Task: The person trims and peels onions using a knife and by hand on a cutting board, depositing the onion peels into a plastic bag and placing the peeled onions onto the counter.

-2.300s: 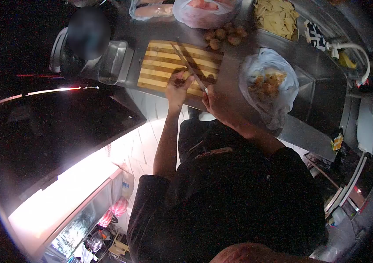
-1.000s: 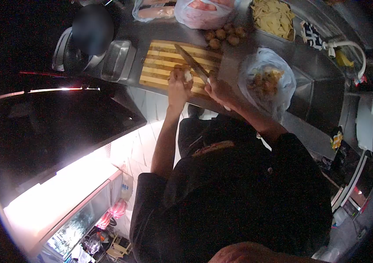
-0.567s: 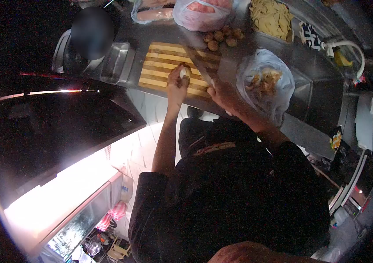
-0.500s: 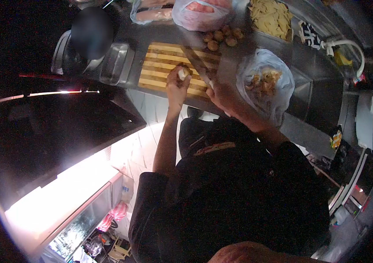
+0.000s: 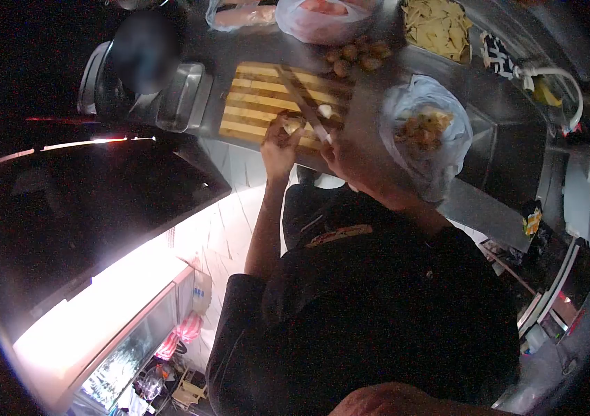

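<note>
- While seen from head view, holds brown-and-white round piece [image 5: 294,126] pinched in left hand [image 5: 279,142], over near side of striped cutting board [image 5: 239,104].
- Grips knife [image 5: 297,91] by handle in right hand [image 5: 337,154], blade slanting away and leftward over board; cannot tell if touching wood.
- Shows small white piece [image 5: 324,109] lying on board, just right of blade.
- Includes open plastic bag [image 5: 462,132] of scraps [image 5: 419,130], right of board.
- Has round brown items [image 5: 356,55], blurred, piled near board's far right corner.
</note>
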Demonstrator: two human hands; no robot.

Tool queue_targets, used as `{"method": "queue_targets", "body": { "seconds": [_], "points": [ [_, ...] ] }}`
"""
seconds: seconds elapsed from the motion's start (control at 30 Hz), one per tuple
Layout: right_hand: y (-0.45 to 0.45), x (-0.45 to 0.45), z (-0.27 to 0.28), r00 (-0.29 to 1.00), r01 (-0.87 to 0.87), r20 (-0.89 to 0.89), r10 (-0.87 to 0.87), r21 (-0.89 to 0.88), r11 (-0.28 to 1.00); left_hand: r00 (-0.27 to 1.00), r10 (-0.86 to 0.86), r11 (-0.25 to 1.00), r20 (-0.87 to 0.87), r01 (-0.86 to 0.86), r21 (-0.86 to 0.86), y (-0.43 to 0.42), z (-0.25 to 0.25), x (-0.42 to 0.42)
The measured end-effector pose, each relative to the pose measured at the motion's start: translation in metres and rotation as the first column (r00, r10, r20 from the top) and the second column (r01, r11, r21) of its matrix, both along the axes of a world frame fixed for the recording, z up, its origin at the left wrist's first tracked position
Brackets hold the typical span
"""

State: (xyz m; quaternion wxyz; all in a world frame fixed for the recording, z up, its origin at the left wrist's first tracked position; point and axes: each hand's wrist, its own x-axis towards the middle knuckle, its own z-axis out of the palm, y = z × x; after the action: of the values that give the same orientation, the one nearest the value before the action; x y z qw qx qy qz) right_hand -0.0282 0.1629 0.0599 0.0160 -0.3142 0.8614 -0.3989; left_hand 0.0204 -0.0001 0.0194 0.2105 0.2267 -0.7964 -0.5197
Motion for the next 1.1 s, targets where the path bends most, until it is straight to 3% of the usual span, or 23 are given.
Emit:
{"method": "queue_targets", "body": {
  "seconds": [0.13,0.27,0.4,0.47,0.57,0.67,0.73,0.8,0.83,0.9,0.97,1.03,1.1],
  "points": [
    [0.004,-0.001,0.005,0.995,-0.069,0.073,0.062,0.095,0.993,0.997,0.026,0.999,-0.078,-0.023,0.041,-0.001,-0.012,-0.001],
    [0.001,0.004,0.007,0.996,-0.087,0.027,0.085,0.107,0.99,0.998,0.039,0.999,0.047,-0.038,-0.029,0.0,0.001,0.001],
    [0.0,0.007,-0.007,0.995,-0.093,0.031,0.091,0.074,0.993,0.998,0.068,0.997,0.006,-0.068,0.025,0.005,0.01,0.0],
    [0.0,0.002,0.018,0.995,-0.082,-0.045,0.087,0.111,0.99,0.997,0.073,0.994,-0.021,-0.071,0.077,0.004,0.001,-0.001],
    [-0.018,0.001,-0.006,0.985,-0.038,-0.171,0.028,-0.054,0.998,0.999,0.032,0.997,-0.042,-0.035,-0.068,0.002,-0.007,0.001],
    [-0.026,-0.009,0.042,0.994,-0.106,0.071,0.086,0.373,0.922,0.999,0.032,0.999,0.013,-0.032,0.012,0.001,-0.012,0.002],
    [-0.017,-0.004,0.033,0.992,-0.129,0.006,0.129,0.094,0.987,0.998,0.062,0.998,0.001,-0.062,0.003,0.008,0.001,0.001],
    [-0.015,-0.004,0.03,0.983,-0.122,-0.138,0.119,-0.015,0.992,0.996,0.08,0.996,-0.028,-0.081,-0.031,0.008,0.004,-0.001],
    [-0.017,-0.007,0.034,0.965,-0.096,-0.242,0.097,0.017,0.995,0.995,0.082,0.995,-0.05,-0.085,-0.059,0.008,0.002,-0.002],
    [-0.023,-0.006,0.03,0.968,-0.047,-0.243,0.066,0.084,0.995,0.996,0.085,0.986,-0.034,-0.089,-0.138,0.01,0.001,0.001],
    [-0.033,-0.014,0.013,0.998,-0.02,-0.056,0.029,0.161,0.987,0.995,0.094,0.967,0.02,-0.087,-0.24,0.012,0.007,-0.001],
    [-0.02,-0.006,0.03,0.991,-0.094,0.105,0.085,0.09,0.991,0.996,0.093,0.99,0.0,-0.093,-0.107,0.013,0.004,0.0],
    [-0.012,-0.005,0.033,0.987,-0.123,0.114,0.116,0.06,0.991,0.995,0.094,0.993,-0.021,-0.096,-0.068,0.009,0.001,0.0]
  ]
}}
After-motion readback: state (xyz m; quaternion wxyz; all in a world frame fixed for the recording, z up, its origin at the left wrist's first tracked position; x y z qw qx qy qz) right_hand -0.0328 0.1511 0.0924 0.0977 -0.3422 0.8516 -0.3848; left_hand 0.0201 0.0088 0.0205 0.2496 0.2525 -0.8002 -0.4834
